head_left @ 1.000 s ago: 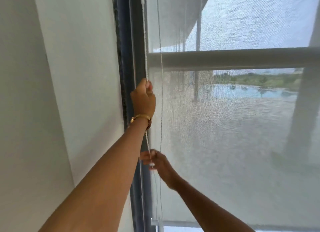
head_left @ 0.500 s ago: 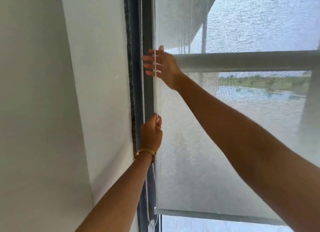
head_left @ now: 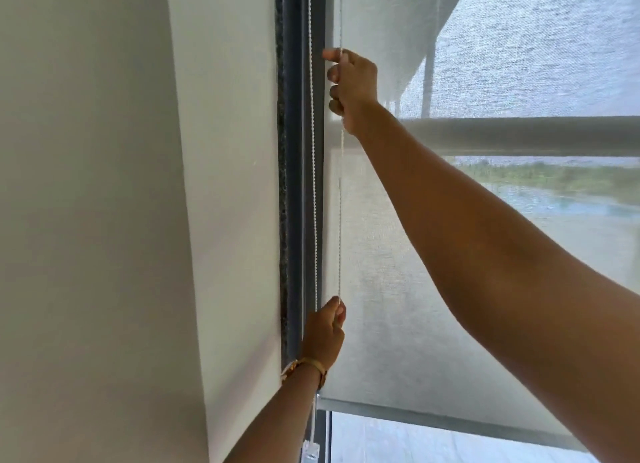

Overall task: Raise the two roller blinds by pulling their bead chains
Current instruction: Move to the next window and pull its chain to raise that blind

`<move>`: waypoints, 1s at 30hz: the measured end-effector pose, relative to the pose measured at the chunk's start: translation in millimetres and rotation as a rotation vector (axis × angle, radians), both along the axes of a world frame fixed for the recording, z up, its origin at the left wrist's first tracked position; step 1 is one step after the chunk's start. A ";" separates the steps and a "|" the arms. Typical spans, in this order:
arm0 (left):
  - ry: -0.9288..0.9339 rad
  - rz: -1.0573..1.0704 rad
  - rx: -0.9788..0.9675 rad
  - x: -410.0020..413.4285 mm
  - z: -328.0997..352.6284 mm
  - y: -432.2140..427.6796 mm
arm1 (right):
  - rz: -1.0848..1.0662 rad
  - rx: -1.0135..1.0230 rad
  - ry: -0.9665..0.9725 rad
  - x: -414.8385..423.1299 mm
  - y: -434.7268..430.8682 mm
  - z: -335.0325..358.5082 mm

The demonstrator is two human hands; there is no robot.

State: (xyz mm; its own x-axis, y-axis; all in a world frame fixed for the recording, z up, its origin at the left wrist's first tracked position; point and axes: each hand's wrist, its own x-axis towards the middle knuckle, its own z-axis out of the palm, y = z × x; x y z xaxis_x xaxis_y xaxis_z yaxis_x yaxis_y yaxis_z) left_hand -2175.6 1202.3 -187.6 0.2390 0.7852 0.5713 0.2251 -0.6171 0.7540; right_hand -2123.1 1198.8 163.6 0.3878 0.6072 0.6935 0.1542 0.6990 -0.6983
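Gripping bead chain point(head_left: 340, 220), light, limp, slippery: my right hand point(head_left: 351, 83) fisted high, left hand point(head_left: 325, 327) pinching low; taut between. Mesh roller blind point(head_left: 398, 306) behind them, part-raised.

Just one camera here, head-mounted, tilted up and forward along the window frame point(head_left: 296, 185) from really close in. It's wide-angle, so both arms reach up from the bottom edge, with the wall point(head_left: 104, 220) on the left and blind point(head_left: 398, 289) on the right.
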 end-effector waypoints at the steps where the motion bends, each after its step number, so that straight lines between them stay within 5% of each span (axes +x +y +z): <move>1: 0.005 -0.032 -0.050 0.4 -3.3 0.9 | -0.053 0.020 -0.029 3.4 2.5 -6.7; 5: -0.152 -0.214 -0.400 -11.3 -11.7 8.4 | -0.146 0.076 -0.134 11.3 -2.1 -34.7; 8: -0.240 -0.266 -0.464 -17.0 10.7 8.9 | -0.052 0.083 -0.118 18.7 -13.0 -56.2; 23: -0.389 -0.378 -0.006 9.2 301.9 9.7 | 0.001 -0.114 -0.122 28.3 5.8 -236.5; 30: -0.467 -0.231 0.083 12.8 323.0 6.1 | 0.012 -0.170 -0.136 22.6 2.3 -274.5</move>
State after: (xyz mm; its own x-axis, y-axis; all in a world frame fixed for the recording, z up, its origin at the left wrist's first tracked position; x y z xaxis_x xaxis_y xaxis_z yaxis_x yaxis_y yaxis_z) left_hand -2162.9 1208.5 135.4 0.1061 0.6897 0.7163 -0.2722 -0.6727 0.6880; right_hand -2100.5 1201.1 -110.9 0.2899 0.7238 0.6261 0.2478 0.5751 -0.7796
